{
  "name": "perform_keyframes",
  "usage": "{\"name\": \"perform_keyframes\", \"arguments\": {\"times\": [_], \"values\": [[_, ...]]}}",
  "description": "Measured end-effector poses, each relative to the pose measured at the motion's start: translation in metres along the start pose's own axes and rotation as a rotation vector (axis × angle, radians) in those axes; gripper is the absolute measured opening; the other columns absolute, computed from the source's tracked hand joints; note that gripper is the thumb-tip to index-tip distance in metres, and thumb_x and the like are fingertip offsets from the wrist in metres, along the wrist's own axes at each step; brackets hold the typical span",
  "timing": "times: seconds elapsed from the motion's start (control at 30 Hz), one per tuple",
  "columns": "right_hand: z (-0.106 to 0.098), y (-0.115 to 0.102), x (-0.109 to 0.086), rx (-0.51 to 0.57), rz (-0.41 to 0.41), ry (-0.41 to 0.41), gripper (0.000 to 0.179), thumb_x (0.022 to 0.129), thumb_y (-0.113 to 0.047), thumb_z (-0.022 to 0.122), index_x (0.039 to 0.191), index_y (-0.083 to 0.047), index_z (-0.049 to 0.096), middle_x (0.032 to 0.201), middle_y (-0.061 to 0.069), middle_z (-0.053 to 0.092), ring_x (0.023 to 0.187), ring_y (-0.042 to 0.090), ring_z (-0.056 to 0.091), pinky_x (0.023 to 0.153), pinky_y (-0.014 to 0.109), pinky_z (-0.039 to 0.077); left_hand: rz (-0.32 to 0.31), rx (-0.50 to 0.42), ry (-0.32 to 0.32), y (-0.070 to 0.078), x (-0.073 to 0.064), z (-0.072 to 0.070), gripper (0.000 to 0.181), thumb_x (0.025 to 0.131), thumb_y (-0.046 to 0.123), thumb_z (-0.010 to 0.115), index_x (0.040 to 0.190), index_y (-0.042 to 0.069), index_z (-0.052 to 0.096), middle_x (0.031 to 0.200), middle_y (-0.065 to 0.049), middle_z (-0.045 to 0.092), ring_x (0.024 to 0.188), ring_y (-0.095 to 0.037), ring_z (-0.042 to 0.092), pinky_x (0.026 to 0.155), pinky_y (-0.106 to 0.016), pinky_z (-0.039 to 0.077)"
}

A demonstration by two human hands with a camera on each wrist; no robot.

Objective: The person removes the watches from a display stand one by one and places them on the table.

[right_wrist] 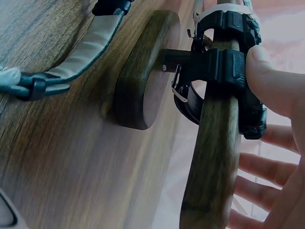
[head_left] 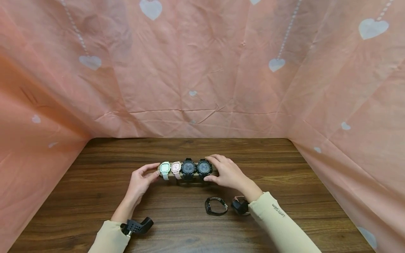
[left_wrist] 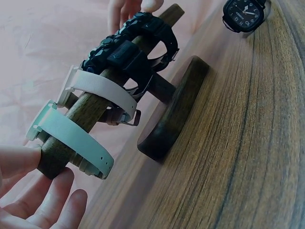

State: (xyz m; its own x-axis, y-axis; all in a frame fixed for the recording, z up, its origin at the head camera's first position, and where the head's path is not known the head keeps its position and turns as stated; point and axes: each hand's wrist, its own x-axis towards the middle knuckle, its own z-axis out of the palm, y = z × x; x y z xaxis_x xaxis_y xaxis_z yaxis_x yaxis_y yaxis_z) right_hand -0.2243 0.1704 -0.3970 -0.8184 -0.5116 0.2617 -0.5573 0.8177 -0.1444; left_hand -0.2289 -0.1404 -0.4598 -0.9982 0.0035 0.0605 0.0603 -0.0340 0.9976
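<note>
Here's stand (left_wrist: 175, 114) on table (head_left: 177, 225): stiff wood, probably light, best taken by bar ends. Left hand (head_left: 139, 181) pinches its left end; right hand (head_left: 229, 172) grips outer black watch (head_left: 204, 168) near right end. Straps look supple, faces scratchable. Dark-grained bar also carries mint watch (head_left: 165, 168), pink watch (head_left: 175, 167), inner black watch (head_left: 188, 167).

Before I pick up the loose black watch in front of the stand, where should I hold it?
I would pinch the black watch by its case, from above, clear of the wooden stand: it rests on edge, strap looped, with the opening facing up.
</note>
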Motion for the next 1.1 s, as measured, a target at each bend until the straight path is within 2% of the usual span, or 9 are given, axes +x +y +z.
{"name": "perform_keyframes", "arguments": {"times": [0.67, 1.1], "values": [[0.010, 0.004, 0.007, 0.066, 0.025, -0.041, 0.072, 0.074, -0.049, 0.073, 0.133, -0.015, 0.049, 0.128, 0.009, 0.050, 0.116, 0.031, 0.048, 0.096, 0.049, 0.037, -0.009, 0.007, -0.005, 0.002, -0.001, 0.001, 0.036, 0.085, 0.003, 0.066, 0.120, -0.004, 0.058, 0.110, -0.024, 0.061, 0.083, -0.013, 0.065, 0.080, -0.039, 0.052], [0.007, 0.013, 0.001, 0.105, 0.090, -0.059, 0.070, 0.074, -0.048, 0.074, 0.132, -0.017, 0.049, 0.128, 0.008, 0.050, 0.115, 0.030, 0.049, 0.096, 0.050, 0.037, -0.001, 0.025, 0.005, 0.001, -0.001, 0.000, 0.037, 0.084, 0.005, 0.068, 0.119, -0.004, 0.059, 0.105, -0.022, 0.063, 0.085, -0.019, 0.066, 0.079, -0.039, 0.052]]}}
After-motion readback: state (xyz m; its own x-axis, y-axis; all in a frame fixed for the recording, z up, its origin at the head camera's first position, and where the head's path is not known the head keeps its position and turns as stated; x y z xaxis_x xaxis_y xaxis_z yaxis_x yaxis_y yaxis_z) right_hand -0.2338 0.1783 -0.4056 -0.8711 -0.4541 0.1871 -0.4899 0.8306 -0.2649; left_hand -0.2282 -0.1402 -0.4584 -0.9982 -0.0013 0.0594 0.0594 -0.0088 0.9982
